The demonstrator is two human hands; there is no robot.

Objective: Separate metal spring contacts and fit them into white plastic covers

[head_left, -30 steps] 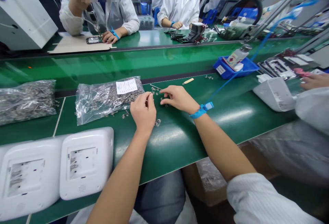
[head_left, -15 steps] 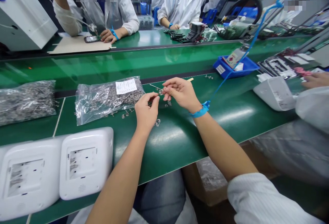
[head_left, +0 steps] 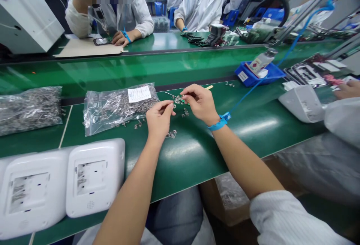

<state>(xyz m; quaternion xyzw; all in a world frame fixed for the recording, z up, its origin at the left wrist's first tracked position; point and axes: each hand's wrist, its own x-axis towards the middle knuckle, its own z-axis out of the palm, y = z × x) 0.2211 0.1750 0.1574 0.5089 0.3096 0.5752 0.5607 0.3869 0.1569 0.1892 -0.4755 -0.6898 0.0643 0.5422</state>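
left hand (head_left: 159,119) fingers pinched together, contents too small to tell. right hand (head_left: 200,102) pinches a clip (head_left: 177,99) just above the bench (head_left: 197,155), near the bag (head_left: 118,106). likely mid-joining small parts; calls for fine fingertip alignment.

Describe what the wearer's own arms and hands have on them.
The left hand and right hand are bare. A blue wrist strap circles the right wrist, with a thin blue cord leading from it. The right arm has a white, finely striped sleeve pushed up near the elbow; the left forearm shows no sleeve.
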